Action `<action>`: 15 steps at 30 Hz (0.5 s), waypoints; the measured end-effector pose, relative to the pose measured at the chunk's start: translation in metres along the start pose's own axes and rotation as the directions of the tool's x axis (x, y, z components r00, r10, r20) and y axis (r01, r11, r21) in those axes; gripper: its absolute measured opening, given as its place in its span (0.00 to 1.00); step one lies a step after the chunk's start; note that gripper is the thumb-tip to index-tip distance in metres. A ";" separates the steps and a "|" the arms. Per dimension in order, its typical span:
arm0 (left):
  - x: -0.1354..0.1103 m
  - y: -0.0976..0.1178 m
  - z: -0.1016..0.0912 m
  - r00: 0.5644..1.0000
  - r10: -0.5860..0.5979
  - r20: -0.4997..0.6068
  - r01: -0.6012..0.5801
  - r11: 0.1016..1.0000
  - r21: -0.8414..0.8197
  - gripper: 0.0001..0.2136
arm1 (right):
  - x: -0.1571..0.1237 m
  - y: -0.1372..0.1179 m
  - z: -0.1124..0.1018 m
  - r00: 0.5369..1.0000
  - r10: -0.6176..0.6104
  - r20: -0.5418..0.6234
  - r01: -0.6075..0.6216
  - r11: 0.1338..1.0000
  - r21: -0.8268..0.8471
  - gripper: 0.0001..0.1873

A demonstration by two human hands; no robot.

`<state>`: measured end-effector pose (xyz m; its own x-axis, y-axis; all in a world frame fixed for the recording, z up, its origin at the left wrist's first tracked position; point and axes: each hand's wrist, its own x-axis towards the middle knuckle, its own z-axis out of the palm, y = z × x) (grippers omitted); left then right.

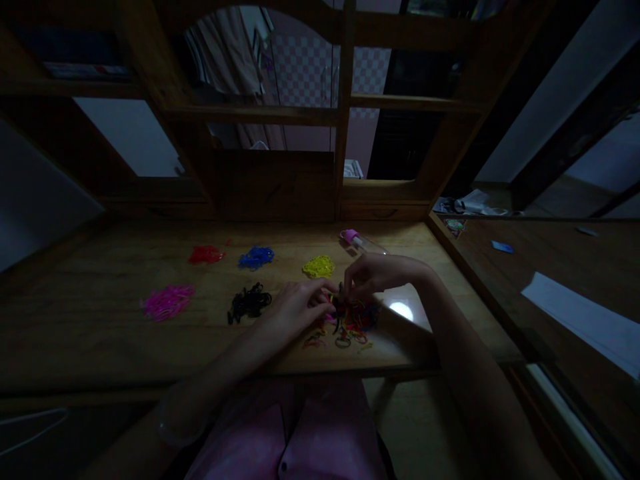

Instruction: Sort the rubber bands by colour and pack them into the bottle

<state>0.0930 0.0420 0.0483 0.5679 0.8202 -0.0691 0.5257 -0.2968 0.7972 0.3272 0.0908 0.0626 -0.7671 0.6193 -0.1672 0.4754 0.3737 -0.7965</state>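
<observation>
On a dim wooden desk (100, 320) lies a mixed heap of small coloured rubber bands (350, 323). My left hand (300, 307) rests at the heap's left edge, fingers curled in a pinch. My right hand (373, 273) hovers over the heap's top, fingertips pinched together on small bands too dark to name. Sorted little piles lie farther out: pink (167, 301), black (249, 302), red (205, 254), blue (256, 257) and yellow (319, 267).
A clear bottle with a pink cap (357, 240) lies behind the heap. A bright light spot (401, 311) glares on the desk by my right wrist. Wooden shelving (280, 180) rises behind. Papers and small items (470, 203) sit on the surface at right.
</observation>
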 end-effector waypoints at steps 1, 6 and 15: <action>-0.002 0.002 -0.002 1.000 -0.010 0.001 0.010 1.000 0.008 0.12 | -0.001 -0.002 0.001 0.998 -0.008 0.056 0.009 1.000 -0.006 0.08; -0.007 0.003 -0.007 1.000 0.001 -0.024 0.001 0.995 0.101 0.08 | 0.005 -0.002 0.009 0.986 -0.041 0.163 0.056 0.994 -0.090 0.11; -0.007 -0.003 -0.007 0.999 0.002 -0.032 0.002 0.992 0.129 0.08 | 0.008 0.002 0.011 0.990 0.034 0.135 -0.011 0.986 -0.169 0.11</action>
<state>0.0833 0.0408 0.0508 0.5483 0.8349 -0.0482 0.6040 -0.3555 0.7133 0.3171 0.0895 0.0533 -0.8016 0.5329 -0.2710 0.5496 0.4784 -0.6849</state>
